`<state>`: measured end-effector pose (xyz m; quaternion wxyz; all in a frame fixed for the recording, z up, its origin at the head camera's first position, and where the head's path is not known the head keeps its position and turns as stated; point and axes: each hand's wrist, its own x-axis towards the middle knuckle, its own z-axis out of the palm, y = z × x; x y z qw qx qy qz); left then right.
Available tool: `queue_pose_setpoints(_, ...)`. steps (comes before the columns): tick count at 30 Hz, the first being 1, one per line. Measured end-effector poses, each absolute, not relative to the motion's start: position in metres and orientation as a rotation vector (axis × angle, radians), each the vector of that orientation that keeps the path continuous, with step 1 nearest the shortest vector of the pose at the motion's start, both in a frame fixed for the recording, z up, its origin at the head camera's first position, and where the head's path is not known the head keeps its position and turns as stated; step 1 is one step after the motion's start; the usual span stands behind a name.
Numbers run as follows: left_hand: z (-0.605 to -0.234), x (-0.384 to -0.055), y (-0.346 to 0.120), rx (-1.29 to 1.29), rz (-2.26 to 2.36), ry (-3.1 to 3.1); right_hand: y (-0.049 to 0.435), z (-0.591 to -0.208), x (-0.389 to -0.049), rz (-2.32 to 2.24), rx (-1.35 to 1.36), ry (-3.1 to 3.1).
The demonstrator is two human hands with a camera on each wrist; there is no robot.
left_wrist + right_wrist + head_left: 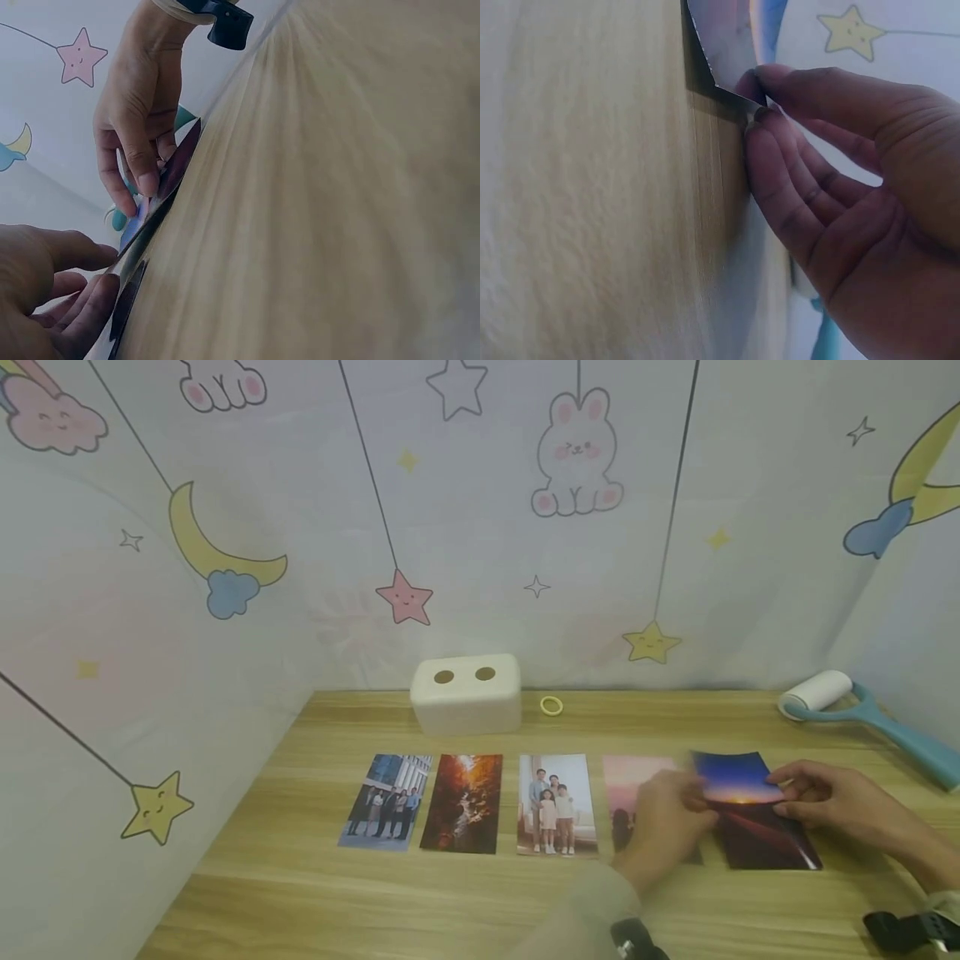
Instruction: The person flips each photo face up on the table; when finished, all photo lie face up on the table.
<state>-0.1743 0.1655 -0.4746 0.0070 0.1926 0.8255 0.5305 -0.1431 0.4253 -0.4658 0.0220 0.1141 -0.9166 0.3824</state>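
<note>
A glossy sunset photo print (757, 827), blue sky over a dark road-like stretch, is at the right end of a row of photos. My right hand (843, 802) pinches its right edge between thumb and fingertips, as the right wrist view also shows. On its left edge, my left hand (663, 827) grips it with the fingertips. In the left wrist view the sunset print (174, 165) tilts up off the tabletop between both hands. Beneath the left hand lies a pink-sky photo (622, 777), partly covered by that hand and wrist.
Further left lie a family photo (557, 810), an autumn stream photo (462, 802) and a group photo (386, 802). Behind them stand a white box with two holes (467, 702) and a pale yellow ring (551, 706). A blue-handled lint roller (862, 710) lies at back right, before a patterned curtain (480, 527).
</note>
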Motion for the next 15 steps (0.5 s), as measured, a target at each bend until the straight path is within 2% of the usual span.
queue_pose_setpoints(15, -0.4763, -0.1741, 0.1628, 0.688, 1.575, 2.661, 0.4233, -0.4642, -0.1439, 1.103, 0.31, -2.898)
